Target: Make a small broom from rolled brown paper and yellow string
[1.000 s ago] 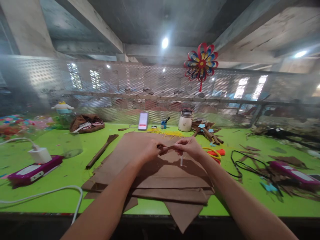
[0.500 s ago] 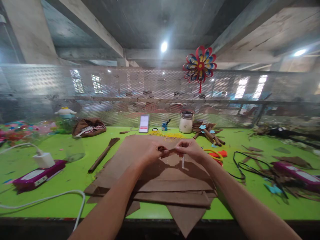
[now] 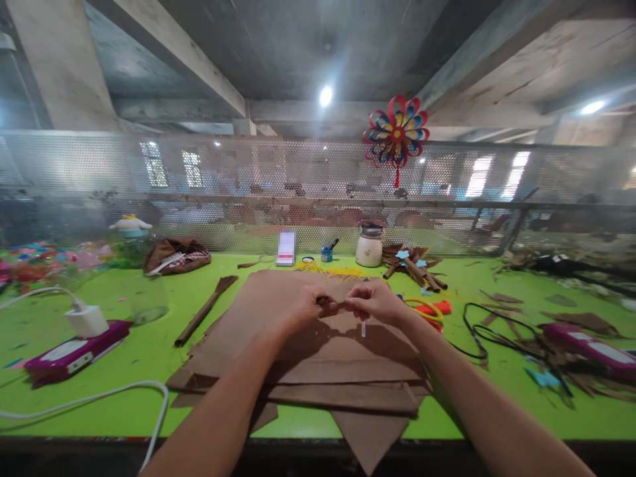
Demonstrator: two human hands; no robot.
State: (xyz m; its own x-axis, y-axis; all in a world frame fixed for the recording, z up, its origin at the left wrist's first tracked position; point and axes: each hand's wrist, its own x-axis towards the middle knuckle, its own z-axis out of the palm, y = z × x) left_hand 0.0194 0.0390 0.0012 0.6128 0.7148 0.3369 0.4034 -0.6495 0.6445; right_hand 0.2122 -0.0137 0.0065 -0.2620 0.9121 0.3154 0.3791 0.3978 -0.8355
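Note:
Above a stack of brown paper sheets (image 3: 278,298), my left hand (image 3: 301,310) has its fingers closed on one end of a small strip of brown paper (image 3: 334,307). The strip's other end is pinched by my right hand (image 3: 376,303), so it spans the gap between them. A short translucent white stick (image 3: 364,328) shows just below my right hand; I cannot tell whether it is held there or lies on the paper. My curled fingers hide part of the strip. Yellow shreds (image 3: 338,270) lie past the stack's far edge.
A phone (image 3: 286,248), a blue bottle (image 3: 326,254) and a white jar (image 3: 369,246) stand at the back. Rolled brown paper (image 3: 206,311) lies left; more rolls (image 3: 415,268) lie right. Purple power strips (image 3: 79,350) and cables flank the green table (image 3: 124,417).
My right fingers have shifted slightly left, closer to my left hand along the strip. Less of the white stick shows below my right hand.

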